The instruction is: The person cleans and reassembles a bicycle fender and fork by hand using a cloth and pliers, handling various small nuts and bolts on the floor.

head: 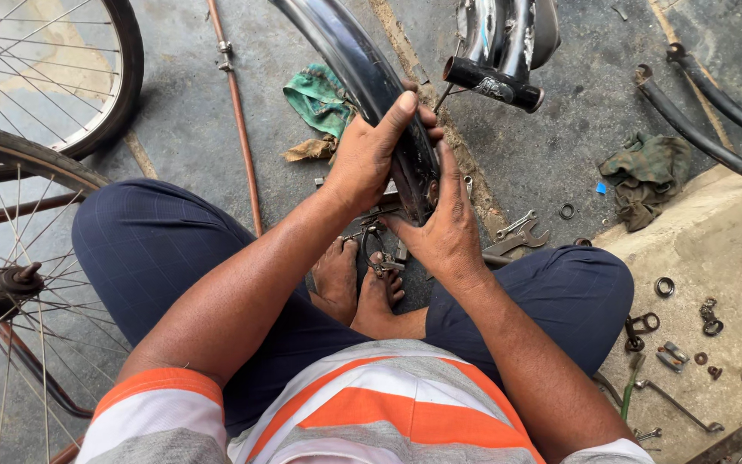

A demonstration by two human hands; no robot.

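Concrete floor (551, 146): both hands (405, 189) grip black mudguard (362, 69).

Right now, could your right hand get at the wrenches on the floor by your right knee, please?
Probably yes, but not freely: the right hand grips the mudguard together with the left hand. The wrenches lie just beside it, nothing between, so it would need to let go first.
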